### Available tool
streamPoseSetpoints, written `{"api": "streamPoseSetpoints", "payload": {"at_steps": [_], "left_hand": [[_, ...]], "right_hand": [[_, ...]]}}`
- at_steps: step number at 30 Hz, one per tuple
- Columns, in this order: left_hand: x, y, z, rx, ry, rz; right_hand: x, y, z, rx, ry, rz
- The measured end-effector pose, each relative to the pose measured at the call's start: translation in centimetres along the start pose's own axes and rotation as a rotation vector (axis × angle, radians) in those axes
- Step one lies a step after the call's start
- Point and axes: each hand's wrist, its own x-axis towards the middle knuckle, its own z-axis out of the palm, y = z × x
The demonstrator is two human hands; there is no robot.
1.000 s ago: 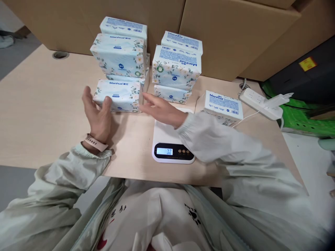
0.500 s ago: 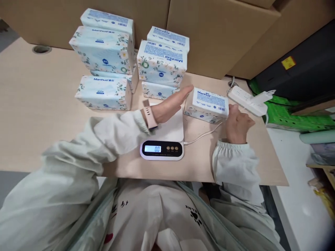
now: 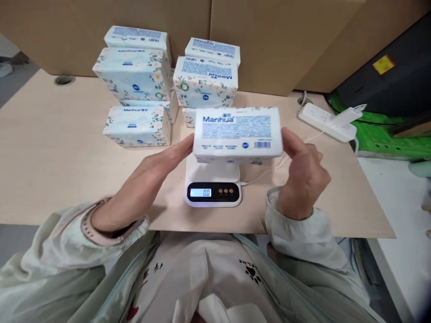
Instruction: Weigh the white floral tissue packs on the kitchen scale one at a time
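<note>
A tissue pack (image 3: 237,132) is held up between my two hands, above the back part of a white scale (image 3: 213,172). My left hand (image 3: 148,181) presses its left end, and my right hand (image 3: 303,172) grips its right end. The scale's lit display (image 3: 201,192) reads 0.0. Behind, at the left, stands a stack of tissue packs (image 3: 129,74), with one pack (image 3: 136,127) in front of it. Another stack (image 3: 205,83) stands at the back middle, its lower part partly hidden by the held pack.
Cardboard boxes (image 3: 134,18) line the back of the wooden table (image 3: 77,179). A white power strip (image 3: 325,122) with a plugged-in adapter lies at the back right, and a thin white cable (image 3: 261,178) runs to the scale. A green box (image 3: 384,141) is beyond the right edge.
Both hands have lifted the pack off the table right of the scale and brought it left and nearer, over the scale. The view has shifted slightly.
</note>
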Motion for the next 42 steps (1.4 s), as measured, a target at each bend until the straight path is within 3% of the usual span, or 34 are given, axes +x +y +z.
{"api": "streamPoseSetpoints", "payload": {"at_steps": [3, 6, 9, 14, 18, 25, 42], "left_hand": [[-3.0, 0.1, -3.1, -0.008, -0.138, -0.095], [-3.8, -0.8, -4.5, -0.025, -0.192, -0.137], [-2.6, -2.6, -4.5, 0.023, -0.034, -0.03], [0.2, -6.9, -4.1, -0.139, 0.333, 0.338], [0.3, -8.8, -4.0, -0.232, 0.44, 0.316], [-0.2, -8.4, -3.5, -0.256, 0.45, 0.263], [0.0, -8.3, -3.9, -0.187, 0.464, 0.203]], "right_hand": [[-0.5, 0.7, 1.8, -0.058, 0.006, -0.248], [-0.8, 2.0, 2.5, -0.072, -0.063, -0.224], [-1.1, 3.3, 2.5, -0.033, -0.015, -0.143], [-0.4, 5.0, 2.2, 0.123, 0.34, 0.022], [0.4, 5.5, 2.0, 0.21, 0.416, 0.11], [0.6, 4.6, 2.1, 0.269, 0.385, 0.241], [0.7, 4.3, 1.9, 0.291, 0.409, 0.26]]}}
